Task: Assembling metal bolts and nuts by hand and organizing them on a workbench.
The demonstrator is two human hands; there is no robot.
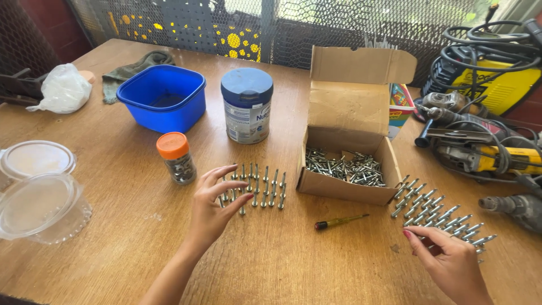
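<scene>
Head view showed the left hand (213, 204) spread open, fingers apart, its fingertips touching a block of screws standing upright (257, 188) on the wooden table (113, 169). The right hand (449, 261), fingers loosely curled and gripping nothing that could be made out, rested at the near edge of a second batch of screws lying in slanted rows (437, 217). Between the two batches sat an open cardboard box (345, 189) with loose screws inside, and a small screwdriver (340, 221) lay in front of it. The upright screws looked easy to topple: a sideways brush from the open left fingers could probably knock one into its neighbours. The lying screws might roll out of line if the right hand dragged across them.
</scene>
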